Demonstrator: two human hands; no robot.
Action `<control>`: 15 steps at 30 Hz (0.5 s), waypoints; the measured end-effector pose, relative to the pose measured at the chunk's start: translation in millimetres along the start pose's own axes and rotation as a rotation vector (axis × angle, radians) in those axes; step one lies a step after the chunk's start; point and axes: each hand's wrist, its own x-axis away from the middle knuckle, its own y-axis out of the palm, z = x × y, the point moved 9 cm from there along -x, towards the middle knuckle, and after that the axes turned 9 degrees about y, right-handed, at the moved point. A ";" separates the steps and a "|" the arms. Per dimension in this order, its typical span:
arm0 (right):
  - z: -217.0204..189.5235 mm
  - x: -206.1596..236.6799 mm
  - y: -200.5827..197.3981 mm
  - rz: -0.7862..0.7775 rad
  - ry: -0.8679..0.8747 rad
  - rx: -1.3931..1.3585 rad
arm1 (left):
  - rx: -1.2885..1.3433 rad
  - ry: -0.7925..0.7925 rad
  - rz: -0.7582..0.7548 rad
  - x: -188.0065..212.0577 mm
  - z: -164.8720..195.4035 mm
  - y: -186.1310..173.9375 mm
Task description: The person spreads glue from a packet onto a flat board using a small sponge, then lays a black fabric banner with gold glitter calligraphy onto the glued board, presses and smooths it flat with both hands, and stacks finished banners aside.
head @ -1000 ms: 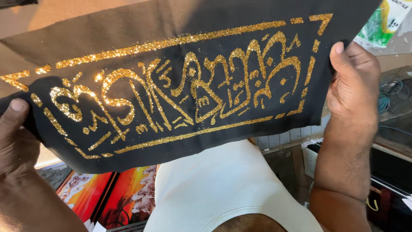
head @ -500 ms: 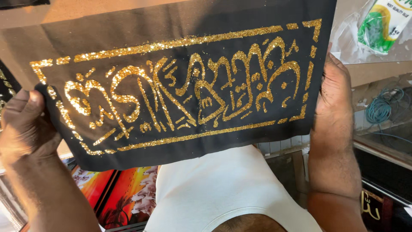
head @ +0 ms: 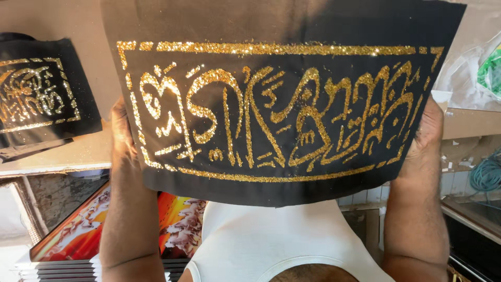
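Note:
A black cloth panel (head: 292,21) with gold glitter calligraphy inside a gold border fills the middle of the head view. I hold it up flat in front of me. My left hand (head: 121,137) grips its left edge, fingers behind the fabric. My right hand (head: 428,133) grips its right edge the same way. Below the cloth a person in a white sleeveless shirt (head: 271,245) shows.
A second black panel with gold glitter script (head: 42,94) lies on a pale board (head: 78,156) at the left. Orange printed pictures (head: 78,230) stand lower left. Crumpled clear plastic with a green item (head: 477,73) and a coiled teal cord (head: 485,175) sit at the right.
Both hands have brought the cloth rightward and level, and nearer to the camera. The second panel at the left has come into view.

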 end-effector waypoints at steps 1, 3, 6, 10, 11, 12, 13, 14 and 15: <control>-3.2 -2.1 -3.3 -0.011 -0.029 -0.008 | 0.036 0.001 0.034 -0.1 -0.1 1.2; -7.9 -6.1 -9.8 0.021 -0.025 0.064 | -0.027 -0.017 0.052 -2.2 -1.2 5.4; -17.5 -13.2 -11.6 0.054 -0.047 0.147 | 0.052 -0.131 0.014 -14.5 -21.2 12.2; -11.6 -16.8 -18.6 0.118 -0.007 0.032 | 0.248 -0.140 -0.168 -35.8 -40.2 22.8; -8.6 -16.9 -17.3 0.106 0.006 0.060 | 0.312 -0.164 -0.248 -36.1 -43.5 32.0; -6.7 -16.5 -19.3 0.096 0.014 0.086 | 0.275 -0.151 -0.220 -36.4 -45.3 30.4; -5.4 -18.8 -20.2 0.091 0.017 0.113 | 0.241 -0.144 -0.194 -37.3 -45.5 32.4; -4.6 -19.8 -27.6 0.105 0.022 0.134 | 0.208 -0.142 -0.171 -35.0 -46.5 35.9; -4.6 -24.6 -32.2 0.118 0.024 0.154 | 0.138 -0.081 -0.180 -34.0 -39.4 43.8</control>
